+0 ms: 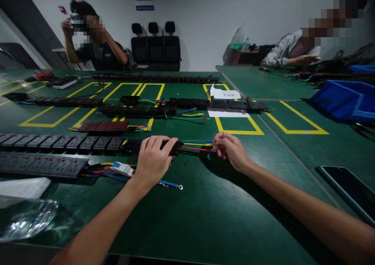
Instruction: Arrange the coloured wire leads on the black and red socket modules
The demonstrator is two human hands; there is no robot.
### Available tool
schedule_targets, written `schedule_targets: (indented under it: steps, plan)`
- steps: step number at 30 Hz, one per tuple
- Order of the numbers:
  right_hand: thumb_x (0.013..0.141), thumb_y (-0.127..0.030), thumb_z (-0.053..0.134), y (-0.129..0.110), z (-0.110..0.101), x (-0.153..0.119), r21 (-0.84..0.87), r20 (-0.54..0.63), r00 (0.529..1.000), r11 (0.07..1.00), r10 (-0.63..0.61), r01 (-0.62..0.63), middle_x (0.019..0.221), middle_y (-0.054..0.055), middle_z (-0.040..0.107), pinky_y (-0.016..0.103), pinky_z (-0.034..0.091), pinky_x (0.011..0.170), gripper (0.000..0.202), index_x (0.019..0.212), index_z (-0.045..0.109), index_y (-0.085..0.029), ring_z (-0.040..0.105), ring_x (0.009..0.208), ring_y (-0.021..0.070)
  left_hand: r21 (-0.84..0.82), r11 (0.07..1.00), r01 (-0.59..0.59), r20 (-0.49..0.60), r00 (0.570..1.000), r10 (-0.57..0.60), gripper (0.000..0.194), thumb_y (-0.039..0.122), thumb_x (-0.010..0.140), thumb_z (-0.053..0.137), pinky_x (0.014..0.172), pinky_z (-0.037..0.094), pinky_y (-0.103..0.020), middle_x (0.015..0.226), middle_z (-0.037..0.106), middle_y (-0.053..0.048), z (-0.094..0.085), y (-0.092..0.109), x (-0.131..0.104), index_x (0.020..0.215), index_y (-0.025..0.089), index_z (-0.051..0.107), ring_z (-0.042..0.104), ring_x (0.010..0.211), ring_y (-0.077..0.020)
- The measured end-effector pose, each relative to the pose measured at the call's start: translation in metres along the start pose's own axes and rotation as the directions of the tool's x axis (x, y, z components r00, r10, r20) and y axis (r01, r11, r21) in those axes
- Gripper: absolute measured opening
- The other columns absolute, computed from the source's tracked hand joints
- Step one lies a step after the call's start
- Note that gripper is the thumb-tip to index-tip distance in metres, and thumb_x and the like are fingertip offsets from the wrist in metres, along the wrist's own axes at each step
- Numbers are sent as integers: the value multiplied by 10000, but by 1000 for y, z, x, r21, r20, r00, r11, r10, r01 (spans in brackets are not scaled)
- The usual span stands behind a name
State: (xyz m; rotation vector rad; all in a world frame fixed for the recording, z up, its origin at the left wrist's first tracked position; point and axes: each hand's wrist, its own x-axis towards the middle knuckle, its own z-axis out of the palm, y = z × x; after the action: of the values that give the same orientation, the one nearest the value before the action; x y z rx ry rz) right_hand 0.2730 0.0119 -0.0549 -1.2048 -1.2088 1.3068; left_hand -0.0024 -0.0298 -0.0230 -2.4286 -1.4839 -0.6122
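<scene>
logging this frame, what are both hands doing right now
Left hand: closed over the end of a black power strip.
Right hand: fingertips pinched at the ring terminals; exact grip cannot be told.

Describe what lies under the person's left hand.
The left hand is on a black socket strip, whose wired end shows. The part beneath the palm is covered.

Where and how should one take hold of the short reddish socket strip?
Probably best midway along the reddish strip, from above, gripping across its width by both long edges: it lies long and narrow, and wires trail from its right end.
</scene>
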Motion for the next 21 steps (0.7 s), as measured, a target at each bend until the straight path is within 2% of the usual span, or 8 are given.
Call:
schedule_targets:
  steps: [8,14,18,21]
  plan:
    - [740,-321,650,2,-1,0,16,14,1000,1000,-17,17,630,-37,608,175,282,355,152,812,577,-208,503,424,81,8,1000,-3,5,1000,2,562,125,812,761,960,453,-487,1197,655,-100,1,-1,-1,1339,220,591,584,1119,-311]
    - [782,-405,703,3,0,0,23,-5,999,999,-47,47,666,-37,621,174,311,353,249,820,546,-215,510,423,76,9,1000,1,1,1000,-1,540,131,827,747,967,448,-486,1201,656,-103,1,0,0,1336,224,590,580,1123,-309]
    - [815,-476,726,6,2,-1,0,-28,994,994,-108,108,753,-19,641,190,367,360,321,874,543,-219,538,449,83,6,1000,7,-11,1000,-7,540,142,833,746,968,449,-484,1200,656,-105,0,0,0,1343,219,586,578,1123,-310]
    - [804,-483,759,7,3,-5,-76,-84,975,977,-206,200,812,-16,627,205,389,360,370,948,532,-228,558,471,92,10,1000,24,-38,999,-24,539,150,827,755,960,454,-480,1190,657,-105,0,0,0,1337,218,592,578,1122,-312]
